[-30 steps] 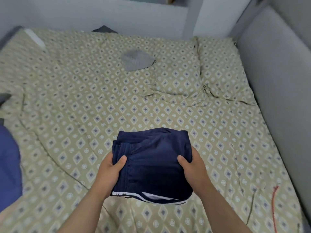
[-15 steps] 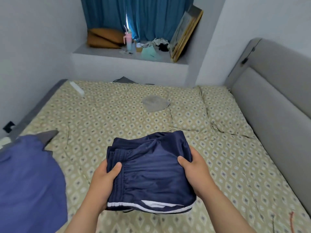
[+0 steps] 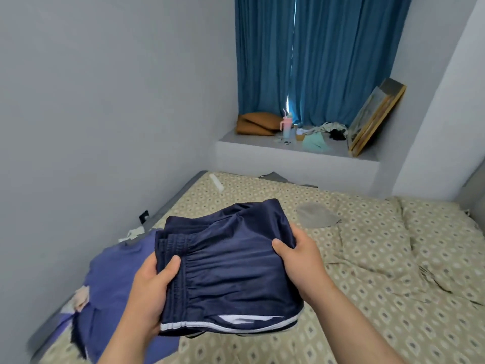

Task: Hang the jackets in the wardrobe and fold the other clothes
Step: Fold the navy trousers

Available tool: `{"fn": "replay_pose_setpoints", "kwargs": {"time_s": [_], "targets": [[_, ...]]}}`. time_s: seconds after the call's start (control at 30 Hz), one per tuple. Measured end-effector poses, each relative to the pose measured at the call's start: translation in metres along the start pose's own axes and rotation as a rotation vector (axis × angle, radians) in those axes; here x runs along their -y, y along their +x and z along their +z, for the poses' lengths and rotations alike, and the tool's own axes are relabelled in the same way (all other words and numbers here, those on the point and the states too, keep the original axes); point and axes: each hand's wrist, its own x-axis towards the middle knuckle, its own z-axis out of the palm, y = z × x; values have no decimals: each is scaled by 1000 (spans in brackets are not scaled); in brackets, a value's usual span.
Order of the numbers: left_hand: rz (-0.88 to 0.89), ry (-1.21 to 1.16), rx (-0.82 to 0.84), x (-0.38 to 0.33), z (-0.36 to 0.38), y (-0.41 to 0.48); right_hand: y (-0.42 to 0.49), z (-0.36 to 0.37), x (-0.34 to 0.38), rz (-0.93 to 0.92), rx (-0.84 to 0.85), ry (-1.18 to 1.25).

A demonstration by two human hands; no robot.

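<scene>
Folded navy shorts (image 3: 231, 271) with a white trim along the near edge are held up above the bed. My left hand (image 3: 151, 292) grips their left side at the elastic waistband, thumb on top. My right hand (image 3: 299, 261) grips the right side, thumb on top. A purple-blue garment (image 3: 115, 279) lies spread on the bed at the left, partly under the shorts. A small grey cloth (image 3: 316, 218) lies farther back on the bed.
The bed (image 3: 380, 258) has a beige patterned sheet and a pillow (image 3: 441, 232) at the right. A grey wall (image 3: 91, 127) runs along the left. Behind is a ledge (image 3: 296, 151) with a brown cushion, a bottle, clutter and a leaning picture frame (image 3: 375, 119) before blue curtains (image 3: 315, 53).
Both hands lifted the folded shorts off the bed and carried them left. The view rose and turned left, bringing the purple-blue garment, ledge and curtains into sight.
</scene>
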Motion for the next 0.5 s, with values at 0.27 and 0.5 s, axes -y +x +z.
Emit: {"fn": "replay_pose_setpoints", "kwargs": {"time_s": [0.27, 0.5], "targets": [[67, 30, -235, -3, 16, -83, -18, -34, 10, -59, 190, 51], [102, 5, -434, -1, 14, -164, -50, -34, 11, -74, 396, 101]]}}
